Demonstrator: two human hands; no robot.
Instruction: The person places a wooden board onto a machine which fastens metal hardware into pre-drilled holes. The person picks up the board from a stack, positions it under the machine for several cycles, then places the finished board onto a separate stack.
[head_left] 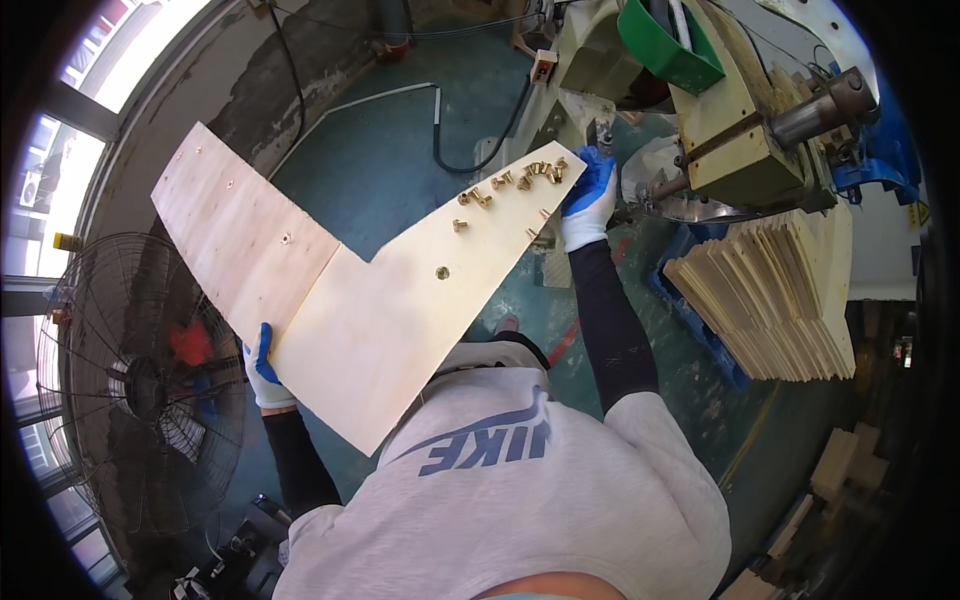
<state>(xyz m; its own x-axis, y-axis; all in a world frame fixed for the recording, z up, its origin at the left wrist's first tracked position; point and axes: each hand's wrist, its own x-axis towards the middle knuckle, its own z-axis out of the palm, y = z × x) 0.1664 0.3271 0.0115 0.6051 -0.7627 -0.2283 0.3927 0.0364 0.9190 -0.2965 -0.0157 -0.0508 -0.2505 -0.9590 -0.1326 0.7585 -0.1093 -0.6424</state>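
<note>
A large V-shaped plywood panel [400,320] lies across in front of my body, held up between both hands. My left hand [264,374], in a white glove with blue coating, grips its lower left edge; the thumb shows on top. At the panel's right end my right hand [592,200], gloved the same, is closed on the edge, with most fingers hidden beneath. Several loose brass-coloured metal fasteners [527,178] rest on the right arm of the panel. Others appear set into the wood, such as the one [286,239] on the left arm.
A machine [740,140] with a green bin [672,45] stands at the upper right. Below it a stack of similar plywood panels [770,300] rests on a blue pallet [690,235]. A large caged fan [140,385] is at the left, near windows. Wood blocks [835,463] lie at the lower right.
</note>
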